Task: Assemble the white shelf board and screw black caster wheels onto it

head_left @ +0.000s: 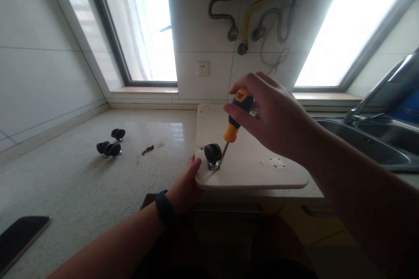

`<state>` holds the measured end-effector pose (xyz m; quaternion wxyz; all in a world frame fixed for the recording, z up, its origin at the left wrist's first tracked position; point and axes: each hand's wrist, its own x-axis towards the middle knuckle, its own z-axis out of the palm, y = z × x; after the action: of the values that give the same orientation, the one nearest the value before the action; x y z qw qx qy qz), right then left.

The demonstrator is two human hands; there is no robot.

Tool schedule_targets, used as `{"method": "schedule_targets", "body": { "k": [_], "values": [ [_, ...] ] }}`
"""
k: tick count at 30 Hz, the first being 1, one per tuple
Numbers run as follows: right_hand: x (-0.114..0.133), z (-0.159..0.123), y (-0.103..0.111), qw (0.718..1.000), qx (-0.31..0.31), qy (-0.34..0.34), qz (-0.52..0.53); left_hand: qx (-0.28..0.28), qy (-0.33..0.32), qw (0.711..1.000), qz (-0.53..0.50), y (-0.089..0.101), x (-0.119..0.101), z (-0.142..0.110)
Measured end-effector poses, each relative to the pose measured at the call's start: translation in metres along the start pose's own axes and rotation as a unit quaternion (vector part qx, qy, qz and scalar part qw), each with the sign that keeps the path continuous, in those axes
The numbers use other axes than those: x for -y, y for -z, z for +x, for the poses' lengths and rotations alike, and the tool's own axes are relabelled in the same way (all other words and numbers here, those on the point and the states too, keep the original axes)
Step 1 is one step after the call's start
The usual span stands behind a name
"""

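Observation:
A yellow and black screwdriver (236,115) is in my right hand (271,113), its handle gripped from above. The shaft slants down to the metal plate of a black caster wheel (213,153), which stands at the near left corner of a pale board (242,157). Whether the tip sits in a screw is too small to tell. My left hand (188,178) grips the board's left near edge, thumb on top and fingers hidden underneath. Groups of small holes show at other corners of the board.
Several loose black casters (113,149) lie on the speckled countertop (163,126) at left, beside a small pile of dark screws (148,150). A dark flat object (21,237) rests at the lower left. The sink (347,139) and faucet (369,91) are at right.

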<state>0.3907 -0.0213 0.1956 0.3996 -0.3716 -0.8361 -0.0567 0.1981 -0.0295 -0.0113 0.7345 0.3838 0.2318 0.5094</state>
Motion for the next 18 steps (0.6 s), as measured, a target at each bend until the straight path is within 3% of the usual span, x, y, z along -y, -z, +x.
{"method": "schedule_targets", "body": {
  "k": [5, 9, 11, 18],
  "values": [
    [-0.018, 0.003, 0.002, 0.978, 0.105, -0.015, 0.179, 0.064, -0.054, 0.996, -0.01, 0.011, 0.012, 0.0],
    [-0.016, 0.005, 0.007, 0.969, 0.136, -0.007, 0.205, 0.077, -0.043, 0.996, 0.008, 0.012, 0.01, -0.002],
    [-0.01, 0.006, 0.007, 0.978, 0.119, -0.006, 0.174, 0.07, -0.04, 0.997, 0.016, 0.011, 0.007, -0.004],
    [-0.005, 0.006, -0.002, 0.999, -0.034, -0.037, 0.017, 0.054, -0.047, 0.995, 0.077, 0.013, 0.007, -0.005]
  ]
}}
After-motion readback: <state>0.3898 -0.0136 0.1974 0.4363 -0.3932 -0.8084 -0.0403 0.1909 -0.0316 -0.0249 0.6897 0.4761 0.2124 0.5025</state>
